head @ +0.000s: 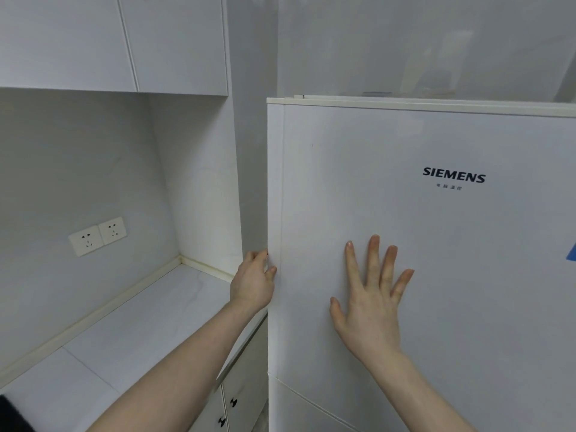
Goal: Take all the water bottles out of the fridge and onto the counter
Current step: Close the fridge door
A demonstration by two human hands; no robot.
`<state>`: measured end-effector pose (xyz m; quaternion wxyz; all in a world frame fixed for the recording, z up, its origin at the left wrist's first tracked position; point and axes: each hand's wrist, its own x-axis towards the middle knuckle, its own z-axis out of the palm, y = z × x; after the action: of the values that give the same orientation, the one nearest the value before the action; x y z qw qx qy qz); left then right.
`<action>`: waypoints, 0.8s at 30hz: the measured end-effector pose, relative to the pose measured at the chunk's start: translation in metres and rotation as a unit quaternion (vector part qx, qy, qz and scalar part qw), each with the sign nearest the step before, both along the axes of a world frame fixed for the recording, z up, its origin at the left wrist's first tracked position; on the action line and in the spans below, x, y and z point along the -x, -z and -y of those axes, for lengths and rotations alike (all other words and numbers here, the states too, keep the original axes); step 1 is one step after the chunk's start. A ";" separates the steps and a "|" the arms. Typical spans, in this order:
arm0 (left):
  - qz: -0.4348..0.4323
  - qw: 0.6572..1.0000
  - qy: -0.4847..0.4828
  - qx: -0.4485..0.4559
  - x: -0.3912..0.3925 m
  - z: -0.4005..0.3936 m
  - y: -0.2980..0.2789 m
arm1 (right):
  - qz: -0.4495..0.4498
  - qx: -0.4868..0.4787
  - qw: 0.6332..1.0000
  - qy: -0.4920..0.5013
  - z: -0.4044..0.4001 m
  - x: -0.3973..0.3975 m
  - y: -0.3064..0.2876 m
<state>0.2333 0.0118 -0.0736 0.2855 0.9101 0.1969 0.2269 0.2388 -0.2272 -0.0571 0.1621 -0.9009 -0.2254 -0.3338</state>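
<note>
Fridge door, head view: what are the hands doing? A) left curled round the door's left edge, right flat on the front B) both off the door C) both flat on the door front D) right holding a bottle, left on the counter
A: the left hand curls round the left edge of the fridge door, while the right hand lies flat, fingers spread, on its front.

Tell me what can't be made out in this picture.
Head view only:
- Water bottles: hidden behind the shut white fridge door.
- Left hand fingertips: curled round the door's edge, out of sight.
- Blue sticker: cut off by the right edge.
- Small print under the SIEMENS logo: too small to read.
</note>
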 end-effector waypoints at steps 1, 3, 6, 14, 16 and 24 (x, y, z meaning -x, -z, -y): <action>-0.005 1.000 -0.003 -0.012 0.001 0.000 -0.001 | 0.003 0.000 1.000 0.000 -0.001 -0.002 0.001; -0.021 0.999 -0.014 -0.040 0.001 -0.001 -0.003 | 0.010 0.006 1.000 0.008 -0.002 -0.004 0.002; -0.038 0.996 -0.039 -0.071 0.002 0.001 -0.004 | 0.017 0.017 1.000 0.018 -0.004 -0.006 0.004; 0.108 0.984 -0.007 -0.139 0.014 0.020 0.009 | 0.005 0.035 0.999 0.021 -0.003 -0.007 0.005; 0.096 0.978 0.033 -0.181 0.017 0.026 0.021 | -0.002 0.038 0.999 0.019 -0.002 -0.006 0.005; -0.015 0.976 0.092 -0.196 0.045 0.020 0.005 | -0.045 0.056 0.997 0.034 -0.003 0.005 -0.002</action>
<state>0.1878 -0.0077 -0.0791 0.1182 0.9659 0.0690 0.2199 0.2337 -0.2247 -0.0550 0.1098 -0.9299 -0.2057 -0.2845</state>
